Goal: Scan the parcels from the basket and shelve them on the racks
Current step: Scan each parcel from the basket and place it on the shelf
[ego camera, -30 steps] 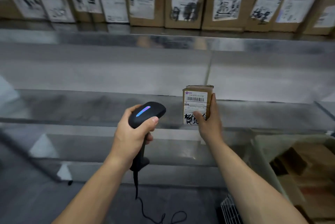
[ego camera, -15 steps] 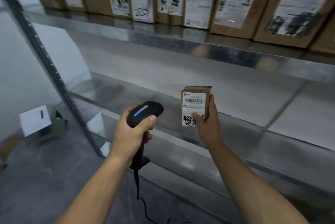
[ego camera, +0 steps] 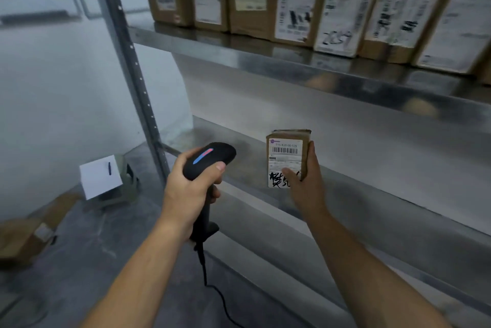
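Steel racks (ego camera: 305,67) fill the background; before the lower shelf the parcel (ego camera: 287,157) stands upright, label (barcode uppermost) facing the camera, clasped by the right hand (ego camera: 305,184); the left hand (ego camera: 191,192) grips the scanner (ego camera: 210,160).

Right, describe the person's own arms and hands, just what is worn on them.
Both forearms are bare up to the picture's lower edge: no sleeves in view. The left hand and right hand wear no gloves, and no rings, watch or wristbands show. Fingernails are short and unpainted.
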`<act>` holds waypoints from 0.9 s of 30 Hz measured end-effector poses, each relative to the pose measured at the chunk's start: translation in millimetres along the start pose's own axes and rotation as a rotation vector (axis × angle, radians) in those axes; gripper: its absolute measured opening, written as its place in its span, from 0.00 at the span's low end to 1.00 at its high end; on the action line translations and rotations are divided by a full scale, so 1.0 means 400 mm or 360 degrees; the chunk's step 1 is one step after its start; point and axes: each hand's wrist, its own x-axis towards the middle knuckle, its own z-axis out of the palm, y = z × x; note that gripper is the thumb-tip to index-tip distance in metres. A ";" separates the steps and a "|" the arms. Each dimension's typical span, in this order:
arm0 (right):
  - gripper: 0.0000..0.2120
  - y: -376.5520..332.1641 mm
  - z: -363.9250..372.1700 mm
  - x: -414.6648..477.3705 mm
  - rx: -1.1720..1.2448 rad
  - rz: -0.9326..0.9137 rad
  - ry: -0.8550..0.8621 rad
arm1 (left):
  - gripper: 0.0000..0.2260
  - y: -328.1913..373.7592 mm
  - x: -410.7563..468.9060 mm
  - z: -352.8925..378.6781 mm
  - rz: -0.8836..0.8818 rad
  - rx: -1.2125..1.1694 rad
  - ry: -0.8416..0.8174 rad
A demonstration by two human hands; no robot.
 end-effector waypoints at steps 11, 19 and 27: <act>0.44 -0.031 0.442 0.084 0.0048 0.0070 -0.0119 | 0.22 0.055 0.232 -0.336 -0.0004 0.0111 0.0125; 0.43 -0.004 0.630 0.219 0.0085 0.0126 -0.0111 | 0.23 0.030 0.402 -0.424 -0.0040 0.0241 0.0120; 0.42 0.063 0.834 0.411 -0.0005 0.0230 -0.0074 | 0.32 -0.005 0.680 -0.457 -0.0115 0.0367 0.0011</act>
